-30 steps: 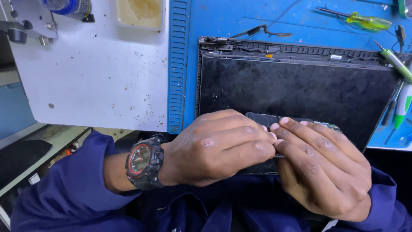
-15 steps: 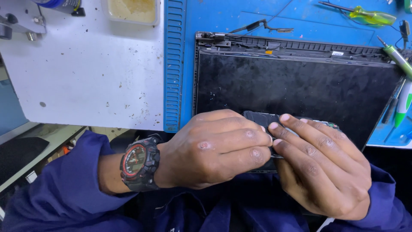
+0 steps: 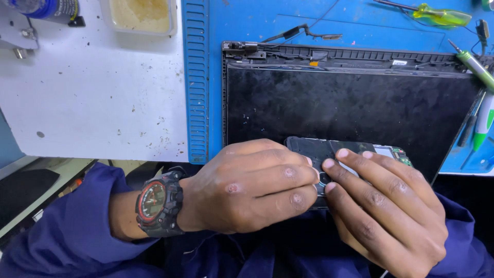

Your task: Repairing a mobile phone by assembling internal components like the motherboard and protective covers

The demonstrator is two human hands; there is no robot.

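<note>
Fingers of the left hand and right hand clamp a small black phone from both sides, its long axis running left-right, at the near edge of a laptop screen on the blue worktop.

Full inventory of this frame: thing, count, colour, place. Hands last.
phone: 1, black, back open with green board showing at its right end, held in both hands over the panel's near edge
laptop panel: 1, black, flat on the mat
mat: 1, blue, under the panel
board: 1, white, speckled, left of the mat
tray: 1, clear with yellowish contents, top of the board
bottle: 1, blue and dark, top left, cut off
screwdriver: 1, yellow-green handle, top right
cable: 1, dark, above the panel
green-tipped tools: at least 2, right edge
watch: 1, black and red, left wrist
left hand: on the phone
right hand: on the phone
</note>
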